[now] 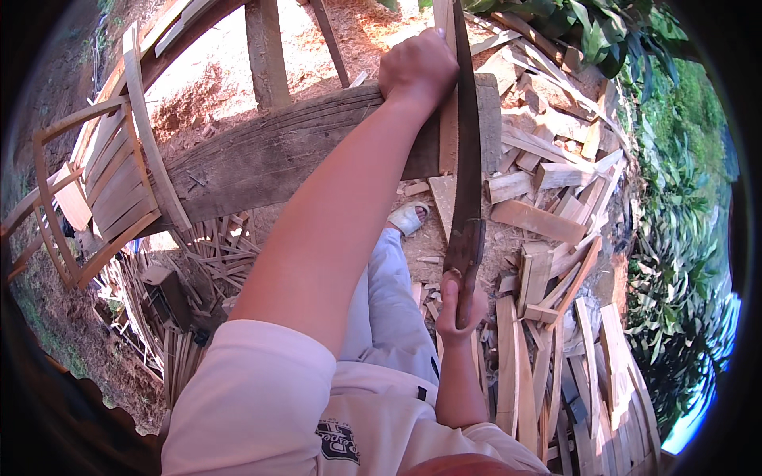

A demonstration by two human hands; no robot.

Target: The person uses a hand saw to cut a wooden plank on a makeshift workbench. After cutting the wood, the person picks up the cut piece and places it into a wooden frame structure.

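A handsaw (468, 151) with a long dark blade runs up and away from me, its wooden handle low in view. My right hand (462, 311) is closed round that handle, the thumb lying along its side. Just left of the blade, a narrow pale wooden strip (449, 143) crosses the end of a thick weathered plank (270, 155). My left hand (418, 70) is closed over the strip at the plank's far edge, with most of its fingers hidden. The blade lies close along the strip; whether its teeth touch the wood I cannot tell.
Offcuts and boards (540, 218) lie heaped to the right, with longer slats (516, 373) nearer me. Wooden frames (119, 170) stand at the left end of the plank. Sawdust (206, 95) covers the ground beyond. My sandalled foot (409, 217) is below the plank. Leafy plants (675, 214) border the right.
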